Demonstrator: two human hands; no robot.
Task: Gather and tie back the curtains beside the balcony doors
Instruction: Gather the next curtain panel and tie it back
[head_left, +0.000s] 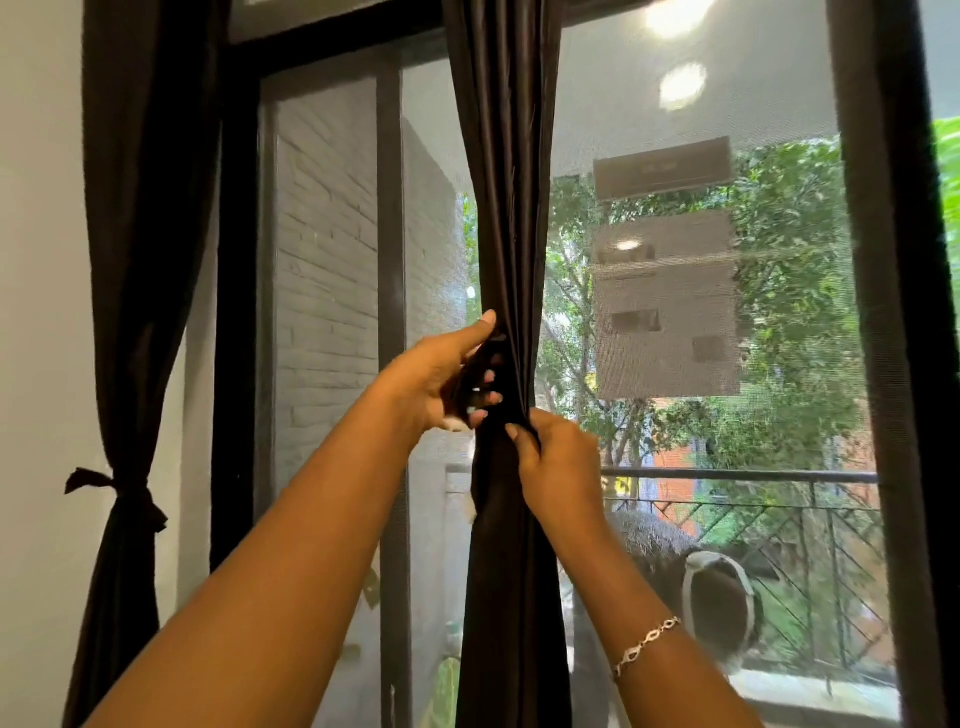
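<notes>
A dark brown curtain (506, 182) hangs bunched in a narrow column in front of the balcony doors, at the middle of the view. My left hand (441, 379) grips the gathered fabric from the left, thumb up, fingers curled round a dark fold. Just below and to the right, my right hand (558, 462) pinches the same bunch, a silver bracelet on its wrist. A second dark curtain (140, 260) hangs at the far left against the white wall, cinched by a knotted tie-back (122, 493).
Black door frames (236, 312) stand left and right (893, 364) of the mesh-screened glass. Outside are a grey brick wall (327, 286), a balcony railing (737, 475), trees, and a round dark object (719, 605) on the balcony floor.
</notes>
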